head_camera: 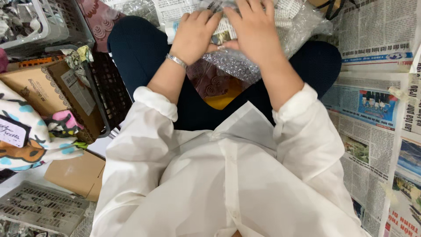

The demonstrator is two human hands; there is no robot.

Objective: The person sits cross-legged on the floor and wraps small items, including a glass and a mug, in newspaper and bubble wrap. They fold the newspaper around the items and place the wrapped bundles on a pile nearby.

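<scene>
1. The person sits cross-legged on the newspaper-covered floor (377, 131), and both hands meet over the lap on a small packet with a printed label, swathed in clear bubble wrap (245, 61)
2. The left hand (193, 37), a silver bracelet (176, 60) at its wrist, lies flat on the near-left side of the packet, fingers closed down over it
3. The right hand (254, 35) presses from the right, fingers spread on the top, thumb tucked under toward the left hand
4. The packet lies directly under and between both palms, each equally near; its long axis seems to run left to right, though the hands hide its ends
5. Loose wrap trails down toward the knees and off to the right
</scene>
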